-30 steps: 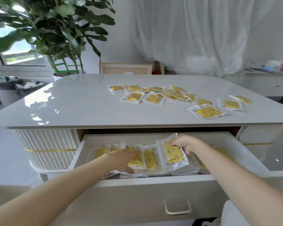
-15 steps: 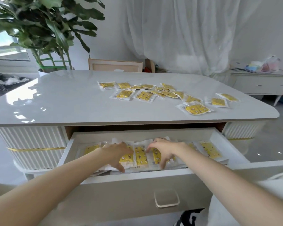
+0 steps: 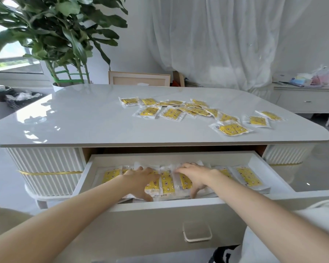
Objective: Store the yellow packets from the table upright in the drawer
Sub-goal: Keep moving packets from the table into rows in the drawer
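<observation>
Several yellow packets (image 3: 231,129) in clear wrappers lie flat and scattered on the right half of the white table (image 3: 84,118). Below its front edge the drawer (image 3: 179,205) is pulled out. A row of yellow packets (image 3: 167,183) leans along its bottom, with one more (image 3: 248,176) lying at the right end. My left hand (image 3: 141,182) reaches over the left part of the row, fingers curled behind the packets and thumb at their near side. My right hand (image 3: 195,177) presses down on the middle of the row with spread fingers.
A large potted plant (image 3: 65,44) stands behind the table's far left corner, and a wooden frame (image 3: 139,78) stands behind the table. A white sideboard (image 3: 304,99) with clutter is at the right, black bins (image 3: 21,97) at the left. The drawer's handle recess (image 3: 197,231) faces me.
My right hand lowered the packet it held up and pushed it down into the row. My left hand stayed on the left packets. The view shifted slightly.
</observation>
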The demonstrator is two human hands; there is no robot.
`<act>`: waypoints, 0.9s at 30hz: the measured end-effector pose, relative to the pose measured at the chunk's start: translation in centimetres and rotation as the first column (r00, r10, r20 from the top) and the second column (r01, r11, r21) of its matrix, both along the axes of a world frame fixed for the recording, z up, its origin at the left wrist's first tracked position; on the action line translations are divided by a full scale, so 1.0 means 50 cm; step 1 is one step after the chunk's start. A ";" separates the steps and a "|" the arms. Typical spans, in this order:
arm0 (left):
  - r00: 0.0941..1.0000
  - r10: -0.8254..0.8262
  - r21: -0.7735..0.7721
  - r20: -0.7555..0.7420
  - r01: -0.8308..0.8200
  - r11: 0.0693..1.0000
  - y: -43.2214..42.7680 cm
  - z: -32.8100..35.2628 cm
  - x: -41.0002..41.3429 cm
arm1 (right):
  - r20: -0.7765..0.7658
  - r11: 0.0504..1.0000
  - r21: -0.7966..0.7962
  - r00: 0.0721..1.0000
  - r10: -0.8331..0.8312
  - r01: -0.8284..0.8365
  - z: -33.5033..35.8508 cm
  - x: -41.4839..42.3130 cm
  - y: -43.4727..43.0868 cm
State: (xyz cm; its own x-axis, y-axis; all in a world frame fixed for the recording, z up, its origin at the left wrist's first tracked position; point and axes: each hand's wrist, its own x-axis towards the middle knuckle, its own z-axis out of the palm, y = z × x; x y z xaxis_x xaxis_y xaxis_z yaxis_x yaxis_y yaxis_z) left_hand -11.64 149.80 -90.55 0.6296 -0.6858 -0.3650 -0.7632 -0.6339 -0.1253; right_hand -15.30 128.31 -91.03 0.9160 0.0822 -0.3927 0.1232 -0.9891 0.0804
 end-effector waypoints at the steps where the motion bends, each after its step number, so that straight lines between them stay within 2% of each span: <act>1: 1.000 0.013 -0.014 -0.012 -0.013 1.000 -0.001 0.009 -0.003 | -0.003 1.000 -0.006 1.000 0.003 -0.003 0.010 -0.005 0.000; 3: 0.999 0.037 -0.060 -0.039 -0.039 0.997 -0.005 0.036 -0.007 | 0.008 1.000 0.011 1.000 -0.013 0.013 0.030 -0.009 0.002; 6: 0.995 0.064 -0.158 -0.079 -0.076 0.984 -0.009 0.086 -0.012 | 0.014 0.985 0.153 0.996 -0.083 0.080 0.075 -0.010 0.008; 11: 0.993 0.079 -0.334 -0.085 -0.103 0.937 -0.004 0.165 -0.023 | 0.089 0.933 0.355 0.991 -0.095 0.058 0.197 -0.027 0.017; 15: 0.993 0.100 -0.518 -0.061 -0.117 0.847 -0.003 0.218 -0.006 | 0.201 0.874 0.462 0.942 -0.270 0.152 0.259 -0.029 -0.023; 18: 0.990 0.124 -0.643 -0.071 -0.140 0.753 -0.017 0.240 0.026 | 0.332 0.870 0.417 0.847 -0.416 0.263 0.254 -0.009 -0.083; 21: 0.977 0.157 -0.698 -0.142 -0.211 0.684 -0.052 0.237 0.067 | 0.355 0.817 0.377 0.747 -0.562 0.436 0.216 0.016 -0.144; 24: 0.967 0.181 -0.702 -0.181 -0.256 0.664 -0.093 0.220 0.108 | 0.332 0.756 0.337 0.680 -0.653 0.562 0.180 0.026 -0.183; 27: 0.964 0.238 -0.667 -0.119 -0.255 0.700 -0.129 0.200 0.149 | 0.390 0.760 0.301 0.653 -0.649 0.576 0.160 0.023 -0.200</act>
State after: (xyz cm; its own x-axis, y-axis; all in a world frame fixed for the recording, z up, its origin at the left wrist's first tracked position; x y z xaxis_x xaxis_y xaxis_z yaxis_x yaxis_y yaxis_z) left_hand -4.17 143.33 -80.55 0.8096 -0.5757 0.1145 -0.5643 -0.7097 0.4218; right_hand -14.12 118.30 -83.04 0.8388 -0.5430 0.0405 -0.5285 -0.8297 -0.1796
